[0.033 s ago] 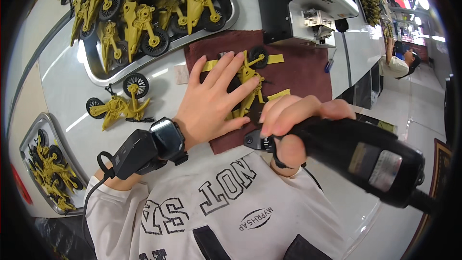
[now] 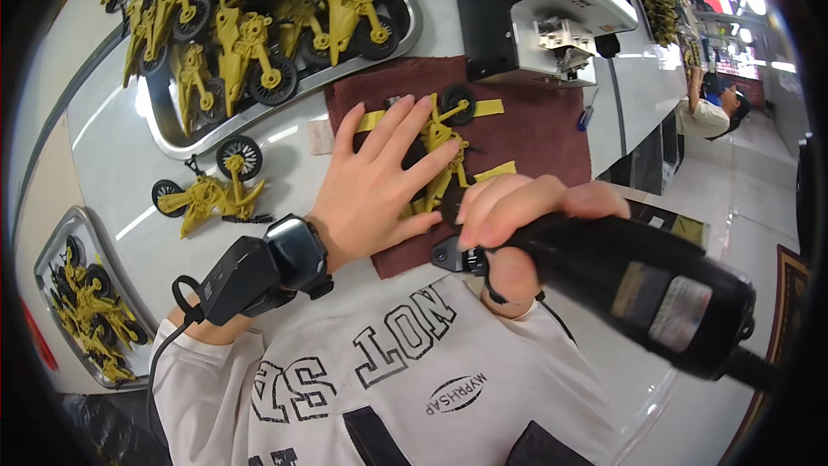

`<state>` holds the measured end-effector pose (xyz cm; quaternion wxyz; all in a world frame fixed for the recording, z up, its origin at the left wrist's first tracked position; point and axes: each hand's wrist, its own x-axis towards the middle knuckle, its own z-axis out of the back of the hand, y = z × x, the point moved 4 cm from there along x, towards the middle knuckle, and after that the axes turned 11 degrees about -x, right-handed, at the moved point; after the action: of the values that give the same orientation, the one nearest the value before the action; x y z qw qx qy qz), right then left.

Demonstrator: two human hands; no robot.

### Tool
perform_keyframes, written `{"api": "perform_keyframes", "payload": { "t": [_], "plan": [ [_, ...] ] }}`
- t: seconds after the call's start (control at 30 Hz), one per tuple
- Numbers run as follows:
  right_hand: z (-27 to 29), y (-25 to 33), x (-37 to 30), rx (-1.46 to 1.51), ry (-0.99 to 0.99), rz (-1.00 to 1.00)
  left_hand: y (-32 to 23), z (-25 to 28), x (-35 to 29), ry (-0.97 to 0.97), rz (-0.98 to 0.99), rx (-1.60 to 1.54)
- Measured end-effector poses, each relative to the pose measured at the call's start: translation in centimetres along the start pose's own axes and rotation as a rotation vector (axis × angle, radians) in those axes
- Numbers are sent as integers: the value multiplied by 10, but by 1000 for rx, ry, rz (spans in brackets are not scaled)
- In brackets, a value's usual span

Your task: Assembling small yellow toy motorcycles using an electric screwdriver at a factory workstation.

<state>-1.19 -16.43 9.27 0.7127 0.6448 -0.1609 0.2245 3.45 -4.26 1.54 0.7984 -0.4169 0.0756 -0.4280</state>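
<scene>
A yellow toy motorcycle with black wheels [image 2: 447, 140] lies on a maroon cloth [image 2: 526, 138], partly hidden by my left hand [image 2: 373, 177]. That hand rests flat over it, palm down and fingers spread, the index finger across its yellow body. My right hand [image 2: 526, 220] is wrapped round the front of a black corded power tool [image 2: 638, 280]. The tool's head points toward the motorcycle's near end, close to my left thumb. Whether its working tip touches the motorcycle cannot be made out.
Another toy motorcycle [image 2: 211, 198] lies left of the cloth. Metal trays [image 2: 172, 145] of similar motorcycles stand at the far left and near left. Yellow tape strips [image 2: 489, 108] cross the cloth. Beyond it stands a black-and-silver machine [image 2: 517, 22]. Another person [image 2: 711, 112] is far right.
The whole view has shifted very slightly. Both hands, the motorcycle and the power tool keep the same places relative to one another.
</scene>
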Motion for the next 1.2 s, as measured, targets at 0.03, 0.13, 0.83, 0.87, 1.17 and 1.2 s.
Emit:
{"api": "perform_keyframes", "payload": {
  "t": [0.03, 0.13, 0.83, 0.87, 1.17, 1.2],
  "plan": [
    [-3, 5, 7, -95, 81, -22, 1, 1, 0, -5, -4, 8],
    [-9, 17, 12, -206, 113, -111, 1, 1, -1, 6, -9, 53],
    [70, 5, 31, -250, -597, 28, -4, 3, 3, 55, 2, -10],
    [62, 9, 25, -190, -597, 36, -4, 3, 3, 45, 6, 2],
    [28, 7, 7, 276, -442, 13, -10, 16, -2, -225, -224, -182],
    [25, 4, 8, 306, -427, -1, -9, 16, -4, -249, -262, -201]
  ]
}}
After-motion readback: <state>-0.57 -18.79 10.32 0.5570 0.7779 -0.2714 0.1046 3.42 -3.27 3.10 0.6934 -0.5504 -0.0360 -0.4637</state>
